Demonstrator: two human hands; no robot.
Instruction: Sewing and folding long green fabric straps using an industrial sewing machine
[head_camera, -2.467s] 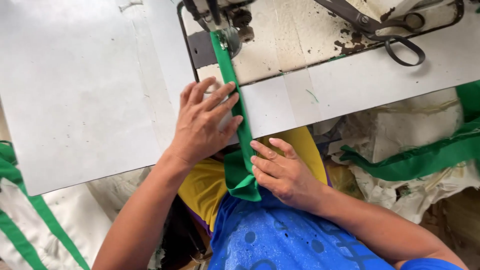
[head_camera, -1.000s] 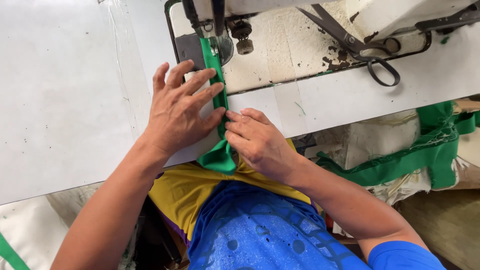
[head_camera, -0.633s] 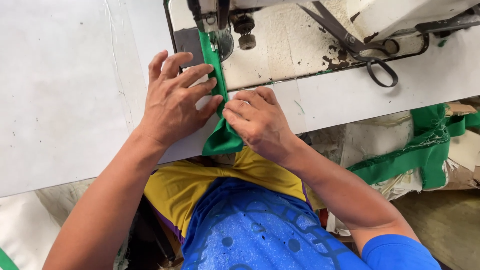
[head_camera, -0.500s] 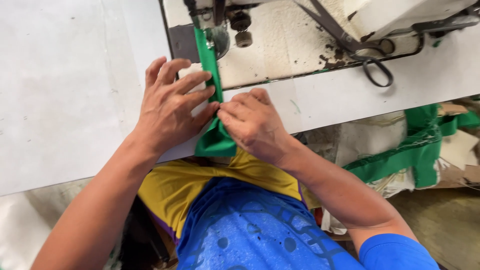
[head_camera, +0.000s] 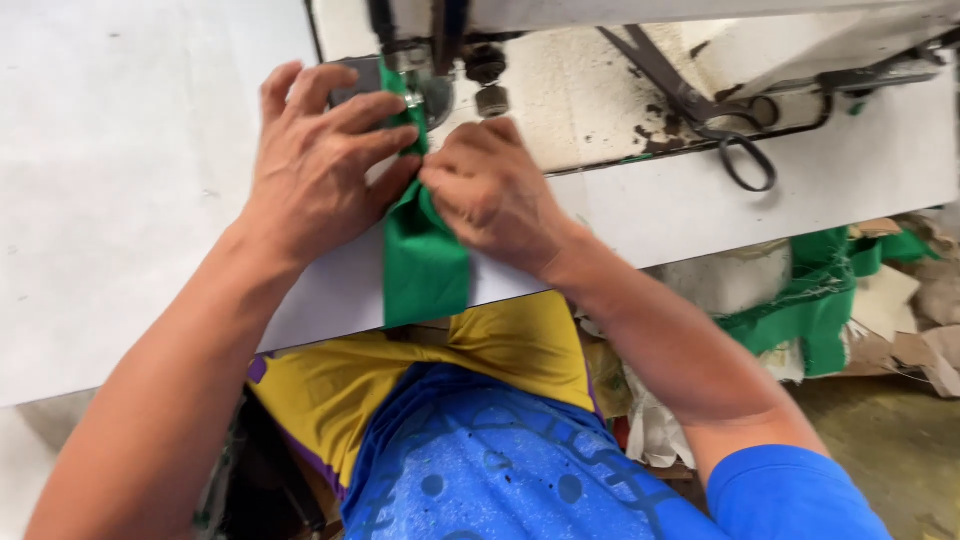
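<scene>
White sewing table (head_camera: 120, 200) carries the work. I see a green fabric strip (head_camera: 425, 265) lying flat across its near edge, hanging slightly over. Dark-handled scissors (head_camera: 735, 150) rest on the worn, stained machine bed (head_camera: 570, 100) set into it.
</scene>
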